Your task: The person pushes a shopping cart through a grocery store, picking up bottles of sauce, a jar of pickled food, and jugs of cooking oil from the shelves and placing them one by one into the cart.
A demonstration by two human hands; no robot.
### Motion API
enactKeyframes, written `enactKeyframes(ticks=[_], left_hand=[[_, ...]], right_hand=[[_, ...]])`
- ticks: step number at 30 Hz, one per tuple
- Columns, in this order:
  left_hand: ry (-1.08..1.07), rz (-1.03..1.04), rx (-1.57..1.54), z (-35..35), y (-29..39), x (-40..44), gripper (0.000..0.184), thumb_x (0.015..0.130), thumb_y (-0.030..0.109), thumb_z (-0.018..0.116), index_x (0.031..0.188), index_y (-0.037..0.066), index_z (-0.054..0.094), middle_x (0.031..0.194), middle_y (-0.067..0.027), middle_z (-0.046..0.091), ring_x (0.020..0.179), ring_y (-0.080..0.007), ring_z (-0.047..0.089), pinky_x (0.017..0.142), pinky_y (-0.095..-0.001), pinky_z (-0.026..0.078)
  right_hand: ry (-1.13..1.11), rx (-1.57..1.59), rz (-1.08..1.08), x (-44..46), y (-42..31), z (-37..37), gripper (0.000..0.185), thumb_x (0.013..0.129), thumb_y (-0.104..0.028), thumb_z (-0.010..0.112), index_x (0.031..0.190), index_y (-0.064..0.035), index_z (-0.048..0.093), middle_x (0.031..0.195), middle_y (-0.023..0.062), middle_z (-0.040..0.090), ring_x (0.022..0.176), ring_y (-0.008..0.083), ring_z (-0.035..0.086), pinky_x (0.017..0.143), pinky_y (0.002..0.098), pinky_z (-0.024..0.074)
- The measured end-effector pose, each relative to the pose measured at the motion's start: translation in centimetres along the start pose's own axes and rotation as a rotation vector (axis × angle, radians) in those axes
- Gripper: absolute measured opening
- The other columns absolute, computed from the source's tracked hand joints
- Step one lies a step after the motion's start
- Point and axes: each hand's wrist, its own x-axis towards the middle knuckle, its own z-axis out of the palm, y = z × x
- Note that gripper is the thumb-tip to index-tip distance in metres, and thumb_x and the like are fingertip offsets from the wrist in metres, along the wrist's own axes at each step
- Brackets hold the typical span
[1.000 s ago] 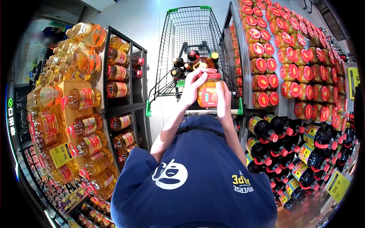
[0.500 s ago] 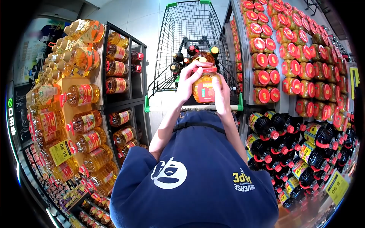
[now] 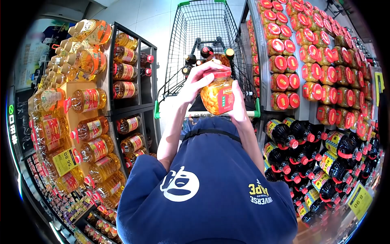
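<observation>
A glass jar [image 3: 217, 95] with a red lid, a red label and orange-yellow contents is held between my two hands, in front of my chest. My left hand [image 3: 200, 80] wraps its upper left side, with the fingers up by the lid. On the jar's right side lies my right hand [image 3: 239, 102], its thumb along the glass and its other fingers mostly hidden. Just beyond the jar is a shopping cart [image 3: 202, 30] with several bottles [image 3: 206, 51] at its near end, partly covered by my left hand and the jar.
Shelves of oil bottles [image 3: 88, 100] stand on the left, with a yellow price tag [image 3: 65, 162]. On the right are stacked red-lidded jars [image 3: 312, 91] above dark bottles [image 3: 280, 132]. The cart's handle [image 3: 248, 114] is close to my waist.
The jar has come slightly closer to me and turned, so its label now faces right and more contents show. My left hand has moved left with its fingers spread over the jar's side.
</observation>
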Motion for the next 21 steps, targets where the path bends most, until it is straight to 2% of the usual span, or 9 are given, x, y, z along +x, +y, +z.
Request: enactKeyframes(ticks=[2, 5, 6, 7, 9, 10, 13, 18, 21], left_hand=[[-0.029, -0.009, -0.035, 0.0, -0.3, 0.2, 0.045, 0.084, 0.033, 0.06, 0.113, -0.002, 0.057, 0.114, -0.0129, 0.06, 0.109, -0.0221, 0.055, 0.098, -0.033, 0.037], [-0.156, 0.025, -0.109, 0.3, 0.3, 0.6, 0.052, 0.081, 0.038, 0.064, 0.113, -0.001, 0.056, 0.114, -0.0139, 0.059, 0.109, -0.0238, 0.056, 0.099, -0.0352, 0.039], [-0.077, -0.053, -0.115, 1.1, 1.3, 0.1, 0.055, 0.08, 0.041, 0.064, 0.114, -0.002, 0.055, 0.113, -0.0146, 0.059, 0.108, -0.0245, 0.056, 0.098, -0.0364, 0.04], [-0.102, -0.004, -0.162, 1.2, 0.9, 0.3, 0.055, 0.081, 0.042, 0.063, 0.114, -0.002, 0.055, 0.113, -0.0147, 0.058, 0.108, -0.0245, 0.056, 0.097, -0.0365, 0.041], [-0.148, 0.095, -0.257, 1.0, -0.4, 0.9, 0.056, 0.082, 0.042, 0.062, 0.115, -0.002, 0.055, 0.113, -0.0149, 0.058, 0.107, -0.0246, 0.056, 0.097, -0.0368, 0.041], [-0.212, 0.073, -0.25, 0.5, -1.1, 1.3, 0.057, 0.083, 0.043, 0.06, 0.115, -0.003, 0.054, 0.113, -0.0152, 0.058, 0.107, -0.025, 0.057, 0.096, -0.0378, 0.042], [-0.151, 0.006, -0.363, 0.7, -2.4, 1.4, 0.057, 0.084, 0.043, 0.059, 0.115, -0.004, 0.054, 0.113, -0.0156, 0.058, 0.107, -0.0253, 0.057, 0.097, -0.0385, 0.042], [-0.125, 0.003, -0.393, 0.3, -2.9, 1.2, 0.05, 0.082, 0.033, 0.059, 0.111, -0.007, 0.056, 0.103, -0.0159, 0.063, 0.098, -0.0272, 0.061, 0.092, -0.0375, 0.046], [-0.166, 0.035, -0.389, 0.1, -3.0, 1.0, 0.05, 0.081, 0.033, 0.06, 0.112, -0.007, 0.055, 0.103, -0.0162, 0.063, 0.099, -0.0274, 0.061, 0.092, -0.0375, 0.046]], right_hand=[[-0.043, 0.102, 0.077, 0.3, 0.6, -0.4, 0.056, 0.099, -0.046, 0.031, 0.134, -0.0022, 0.035, 0.127, 0.0122, 0.053, 0.117, 0.021, 0.054, 0.097, 0.0363, 0.0449], [-0.112, 0.088, -0.087, 0.3, 1.7, -0.8, 0.058, 0.097, -0.048, 0.035, 0.138, -0.0067, 0.032, 0.132, 0.0117, 0.049, 0.12, 0.0215, 0.051, 0.099, 0.0377, 0.0442], [-0.134, 0.13, -0.125, 0.0, 1.7, -0.5, 0.058, 0.096, -0.05, 0.037, 0.138, -0.0091, 0.033, 0.132, 0.0104, 0.049, 0.12, 0.021, 0.051, 0.099, 0.0382, 0.0443], [-0.158, 0.173, -0.162, -0.2, 1.6, -0.1, 0.058, 0.095, -0.051, 0.039, 0.138, -0.0114, 0.034, 0.132, 0.009, 0.049, 0.12, 0.0205, 0.051, 0.099, 0.0387, 0.0445], [-0.072, 0.413, 0.188, 0.3, 0.3, 0.1, 0.058, 0.094, -0.052, 0.04, 0.137, -0.0132, 0.036, 0.132, 0.0071, 0.05, 0.118, 0.0199, 0.052, 0.097, 0.0388, 0.046], [-0.168, 0.467, 0.187, 0.3, 0.5, -0.2, 0.056, 0.095, -0.053, 0.038, 0.135, -0.0137, 0.038, 0.13, 0.0051, 0.052, 0.114, 0.0193, 0.056, 0.092, 0.0382, 0.0498], [-0.201, 0.641, 0.199, 0.3, 0.7, -0.1, 0.055, 0.095, -0.053, 0.034, 0.134, -0.0142, 0.039, 0.128, 0.005, 0.053, 0.11, 0.0193, 0.058, 0.087, 0.0378, 0.0525], [-0.104, 0.348, 0.181, 0.4, 0.7, 0.3, 0.061, 0.093, -0.059, 0.032, 0.134, -0.0145, 0.038, 0.128, 0.0061, 0.052, 0.11, 0.0194, 0.058, 0.085, 0.0373, 0.0533], [-0.106, 0.279, 0.194, 0.5, 1.1, 0.0, 0.061, 0.093, -0.059, 0.032, 0.135, -0.0142, 0.037, 0.13, 0.0062, 0.051, 0.113, 0.0195, 0.056, 0.086, 0.0373, 0.0527]])
